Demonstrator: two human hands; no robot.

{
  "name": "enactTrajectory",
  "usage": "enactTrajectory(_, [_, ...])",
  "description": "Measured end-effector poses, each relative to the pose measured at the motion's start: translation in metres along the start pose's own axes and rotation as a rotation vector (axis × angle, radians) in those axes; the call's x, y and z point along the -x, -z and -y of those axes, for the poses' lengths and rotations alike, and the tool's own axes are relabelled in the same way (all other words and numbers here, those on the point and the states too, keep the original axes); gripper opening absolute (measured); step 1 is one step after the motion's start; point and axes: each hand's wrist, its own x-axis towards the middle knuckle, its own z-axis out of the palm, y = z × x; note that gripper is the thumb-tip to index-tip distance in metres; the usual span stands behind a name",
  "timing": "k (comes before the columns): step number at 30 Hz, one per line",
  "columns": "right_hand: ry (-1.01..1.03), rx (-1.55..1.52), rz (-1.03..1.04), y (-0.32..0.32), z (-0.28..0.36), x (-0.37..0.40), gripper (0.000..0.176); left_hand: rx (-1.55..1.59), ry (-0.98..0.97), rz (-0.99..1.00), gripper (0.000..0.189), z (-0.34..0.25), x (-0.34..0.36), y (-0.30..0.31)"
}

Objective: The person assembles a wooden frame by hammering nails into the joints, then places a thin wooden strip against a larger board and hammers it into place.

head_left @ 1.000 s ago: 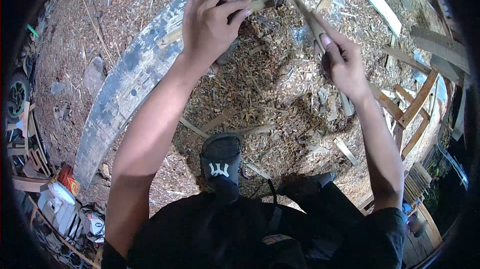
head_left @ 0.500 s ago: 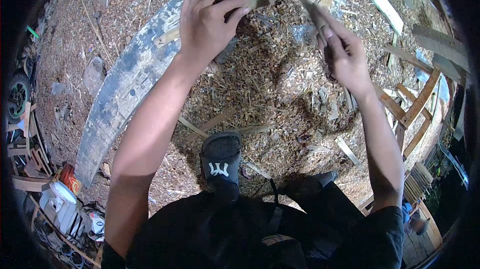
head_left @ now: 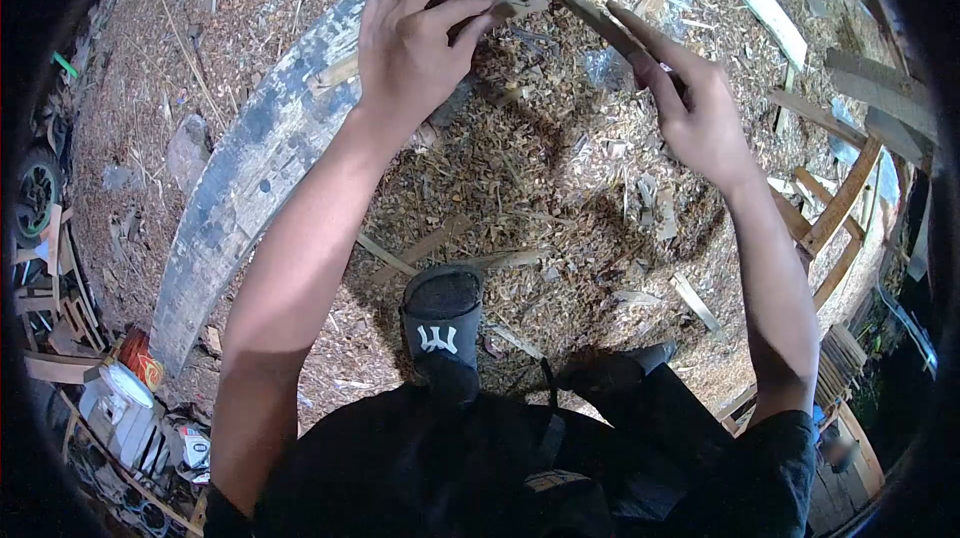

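Note:
My right hand [head_left: 695, 113] grips a hammer [head_left: 590, 13] by its wooden handle, with the index finger stretched along the grip. The dark hammer head sits at the end of a small wood piece [head_left: 508, 10], close by my left fingertips. My left hand [head_left: 420, 48] is closed on that piece and holds it over a long, weathered plank [head_left: 265, 153]. Most of the piece is hidden behind my fingers. A pale wood scrap [head_left: 337, 75] lies on the plank beside my left wrist.
Wood shavings [head_left: 540, 178] cover the ground. A wooden frame [head_left: 840, 203] and boards [head_left: 875, 93] lie at the right. At the lower left stand a white bucket [head_left: 125, 385] and clutter, with a wheel [head_left: 38, 193] above. My sandalled foot [head_left: 440, 323] is below the plank.
The hammer head has come down and left, from above the plank to the end of the wood piece, its handle turning with my right hand. My left hand has stayed in place.

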Motion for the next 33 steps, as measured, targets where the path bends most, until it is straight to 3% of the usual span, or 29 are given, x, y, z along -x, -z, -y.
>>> enactTrajectory(2, [0.328, 0.124, -0.227, -0.007, -0.007, 0.002, 0.039, 0.003, 0.006, -0.002, 0.020, -0.001, 0.001, -0.001])
enactTrajectory(5, [0.229, 0.297, -0.089, 0.008, 0.016, 0.005, 0.039, -0.008, -0.013, -0.017, 0.018, 0.004, 0.000, -0.003])
enactTrajectory(9, [0.275, 0.288, -0.152, 0.006, 0.013, 0.011, 0.033, 0.002, -0.027, -0.030, 0.017, 0.001, -0.001, -0.001])
enactTrajectory(11, [0.270, 0.455, -0.084, 0.014, 0.025, 0.010, 0.035, 0.004, -0.018, -0.016, 0.019, -0.001, -0.001, 0.002])
enactTrajectory(15, [0.424, 0.329, -0.248, 0.006, 0.011, 0.010, 0.044, 0.060, -0.020, 0.006, 0.020, 0.001, 0.000, 0.004])
enactTrajectory(17, [0.208, 0.440, -0.077, 0.000, 0.010, 0.012, 0.051, 0.028, -0.032, -0.017, 0.016, 0.002, 0.000, 0.000])
enactTrajectory(20, [0.349, 0.349, -0.164, 0.000, 0.013, 0.012, 0.051, 0.004, -0.053, -0.040, 0.014, 0.002, -0.003, -0.002])
enactTrajectory(24, [0.348, 0.291, -0.278, -0.003, 0.018, 0.014, 0.052, 0.022, -0.057, -0.040, 0.014, 0.002, -0.001, 0.000])
enactTrajectory(25, [0.276, 0.397, -0.158, -0.006, 0.010, 0.016, 0.052, 0.024, -0.060, -0.041, 0.014, 0.002, -0.001, 0.001])
enactTrajectory(28, [0.276, 0.334, -0.130, -0.004, 0.015, 0.017, 0.044, -0.018, 0.003, 0.017, 0.019, 0.000, -0.003, 0.002])
enactTrajectory(32, [0.341, 0.316, -0.279, -0.008, 0.013, 0.017, 0.051, 0.006, -0.017, -0.002, 0.018, 0.000, -0.001, 0.002])
enactTrajectory(33, [0.267, 0.398, -0.162, -0.009, 0.010, 0.018, 0.047, -0.002, -0.020, -0.026, 0.018, -0.001, -0.002, 0.001])
